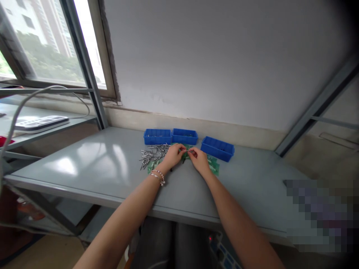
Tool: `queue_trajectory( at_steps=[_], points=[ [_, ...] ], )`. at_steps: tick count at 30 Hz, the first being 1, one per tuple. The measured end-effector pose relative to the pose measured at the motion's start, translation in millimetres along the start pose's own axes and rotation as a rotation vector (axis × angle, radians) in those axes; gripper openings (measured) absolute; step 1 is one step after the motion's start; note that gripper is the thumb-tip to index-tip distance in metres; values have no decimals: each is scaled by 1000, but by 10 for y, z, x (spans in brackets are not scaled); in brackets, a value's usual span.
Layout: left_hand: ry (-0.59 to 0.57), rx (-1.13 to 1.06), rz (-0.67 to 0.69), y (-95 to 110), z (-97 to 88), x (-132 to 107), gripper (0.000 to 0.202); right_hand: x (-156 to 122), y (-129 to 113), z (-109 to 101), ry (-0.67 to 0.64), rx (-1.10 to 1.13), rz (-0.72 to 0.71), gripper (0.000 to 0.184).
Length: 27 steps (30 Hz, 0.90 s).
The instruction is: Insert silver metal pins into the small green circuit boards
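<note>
Gray-trousered legs (168, 243) are closest, partly under the front edge of a gray metal workbench (95, 164), w/ both bare forearms (235, 213) reaching over it & a beaded bracelet (161, 175) on the L wrist. L hand (174, 154) & R hand (199, 158) nearly meet mid-bench, thumbs & fingertips of each pinched on a slim metallic piece (189, 151) btwn them, too small to ID, above green patterned sheets (214, 166). Loose pile of metal rods (153, 154) lies just L of the L hand, 2 blue bins (158, 140) side by side behind it, 3rd blue bin (215, 151) behind R hand.
</note>
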<state>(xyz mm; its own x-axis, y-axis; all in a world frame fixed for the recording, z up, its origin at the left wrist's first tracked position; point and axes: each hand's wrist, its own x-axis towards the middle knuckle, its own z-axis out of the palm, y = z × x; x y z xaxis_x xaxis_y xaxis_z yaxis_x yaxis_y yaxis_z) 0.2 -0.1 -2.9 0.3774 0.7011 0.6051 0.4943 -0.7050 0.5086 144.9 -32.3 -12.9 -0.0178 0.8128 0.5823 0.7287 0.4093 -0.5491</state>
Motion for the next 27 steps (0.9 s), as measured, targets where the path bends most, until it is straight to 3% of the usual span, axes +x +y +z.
queue_trajectory(
  at_steps=[27],
  points=[
    [12,-43,11,-6,4,-3,7,-7,56,28,-26,-28,12,24]
  ],
)
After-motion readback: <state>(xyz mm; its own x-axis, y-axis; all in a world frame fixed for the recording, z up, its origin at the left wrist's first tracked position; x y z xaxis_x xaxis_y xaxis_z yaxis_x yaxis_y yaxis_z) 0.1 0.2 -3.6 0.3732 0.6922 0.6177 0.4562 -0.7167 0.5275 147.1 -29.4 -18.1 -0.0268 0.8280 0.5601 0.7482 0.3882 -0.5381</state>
